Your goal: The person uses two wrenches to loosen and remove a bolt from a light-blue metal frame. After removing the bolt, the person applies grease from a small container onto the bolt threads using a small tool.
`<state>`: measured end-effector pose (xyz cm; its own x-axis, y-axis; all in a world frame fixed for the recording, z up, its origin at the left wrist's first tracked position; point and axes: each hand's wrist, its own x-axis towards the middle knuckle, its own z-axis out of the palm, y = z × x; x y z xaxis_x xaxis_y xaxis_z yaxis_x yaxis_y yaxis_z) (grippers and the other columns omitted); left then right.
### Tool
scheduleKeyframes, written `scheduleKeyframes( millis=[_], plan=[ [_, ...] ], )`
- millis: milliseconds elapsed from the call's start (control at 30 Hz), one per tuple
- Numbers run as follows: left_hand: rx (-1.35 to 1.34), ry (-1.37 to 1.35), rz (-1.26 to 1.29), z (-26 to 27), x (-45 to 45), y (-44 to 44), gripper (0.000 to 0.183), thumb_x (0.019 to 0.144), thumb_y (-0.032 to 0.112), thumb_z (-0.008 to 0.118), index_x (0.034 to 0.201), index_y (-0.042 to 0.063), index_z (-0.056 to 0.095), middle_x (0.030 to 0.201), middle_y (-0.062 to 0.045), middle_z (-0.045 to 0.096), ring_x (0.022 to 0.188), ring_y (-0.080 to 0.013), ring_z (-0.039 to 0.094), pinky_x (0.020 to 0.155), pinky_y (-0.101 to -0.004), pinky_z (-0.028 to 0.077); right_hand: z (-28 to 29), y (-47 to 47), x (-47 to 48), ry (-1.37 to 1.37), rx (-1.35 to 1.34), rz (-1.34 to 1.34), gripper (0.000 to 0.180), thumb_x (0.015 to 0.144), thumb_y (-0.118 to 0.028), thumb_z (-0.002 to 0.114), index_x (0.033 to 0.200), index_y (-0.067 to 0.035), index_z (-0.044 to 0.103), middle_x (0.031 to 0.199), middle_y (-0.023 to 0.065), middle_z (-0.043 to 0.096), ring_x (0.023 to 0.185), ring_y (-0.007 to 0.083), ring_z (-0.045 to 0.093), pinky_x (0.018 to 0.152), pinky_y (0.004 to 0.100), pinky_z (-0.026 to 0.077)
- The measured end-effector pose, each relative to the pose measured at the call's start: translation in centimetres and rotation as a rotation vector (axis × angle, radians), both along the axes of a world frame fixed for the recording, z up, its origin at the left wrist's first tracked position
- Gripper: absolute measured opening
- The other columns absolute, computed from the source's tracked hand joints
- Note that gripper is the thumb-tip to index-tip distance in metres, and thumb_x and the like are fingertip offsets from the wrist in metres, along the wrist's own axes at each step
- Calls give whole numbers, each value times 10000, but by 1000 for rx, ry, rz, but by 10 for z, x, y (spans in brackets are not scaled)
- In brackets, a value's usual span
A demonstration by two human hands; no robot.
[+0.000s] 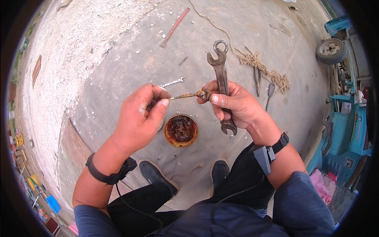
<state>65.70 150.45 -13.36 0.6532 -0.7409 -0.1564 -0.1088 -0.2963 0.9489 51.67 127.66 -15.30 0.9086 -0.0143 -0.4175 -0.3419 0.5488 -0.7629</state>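
Note:
My left hand pinches one end of a thin stick between thumb and fingers. Brown, grease-like matter coats the stick's far end, which touches a small nut-like metal part at the fingertips of my right hand. That hand also grips several wrenches, with open ends and a ring end showing; how many is hard to tell. Below and between both hands, a round open tin of dark red-brown grease stands on the concrete. A smaller open-end wrench lies on the ground beyond my left hand, partly hidden by it.
A red rod lies farther out. To the right are a tangled rope, pliers-like handles and another wrench. A blue-green vehicle with a wheel stands at the right edge. My shoes flank the ground below the tin.

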Motion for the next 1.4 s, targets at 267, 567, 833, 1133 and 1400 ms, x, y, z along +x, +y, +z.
scheduleKeyframes(
  millis=[267, 567, 833, 1133, 1400],
  plan=[
    [-23, -85, -11, -5, 0, -3, 74, 919, 40, 616, 966, -16, 605, 857, -93, 603, 716, -165, 592, 630, -290, 480, -2, 0, 2, 9, 1, 27, 298, 950, -219, 677, 1146, 1, 629, 1009, 125, 721, 587, 40, 582, 496, 178, 400],
    [58, -251, -87, 7, 0, -6, 58, 886, 3, 627, 936, -13, 601, 846, -115, 600, 726, -215, 628, 634, -313, 496, -4, 0, 2, 43, 19, 35, 310, 950, -248, 685, 1135, -5, 633, 1008, 152, 720, 573, 41, 579, 493, 176, 398],
    [-65, -597, -137, 8, 0, -8, 144, 791, -52, 675, 901, 8, 603, 864, -117, 600, 666, -279, 616, 581, -340, 489, -3, 0, 4, 84, 4, 38, 308, 953, -253, 683, 1134, -8, 637, 993, 140, 720, 574, 42, 583, 490, 171, 401],
    [-147, -691, -139, 12, -2, -11, 163, 776, -55, 708, 904, 6, 628, 884, -111, 599, 617, -251, 595, 539, -335, 470, -4, 2, 6, 66, 44, 26, 277, 928, -175, 704, 1132, 1, 638, 987, 134, 714, 572, 44, 588, 480, 171, 395],
    [-69, -633, -122, 15, -1, -9, 111, 807, -17, 702, 884, 4, 625, 851, -118, 601, 641, -275, 607, 560, -351, 478, -3, 3, 7, 57, 43, 44, 349, 884, -132, 744, 1169, 24, 617, 1002, 199, 679, 553, 76, 594, 468, 184, 372]
  ],
)
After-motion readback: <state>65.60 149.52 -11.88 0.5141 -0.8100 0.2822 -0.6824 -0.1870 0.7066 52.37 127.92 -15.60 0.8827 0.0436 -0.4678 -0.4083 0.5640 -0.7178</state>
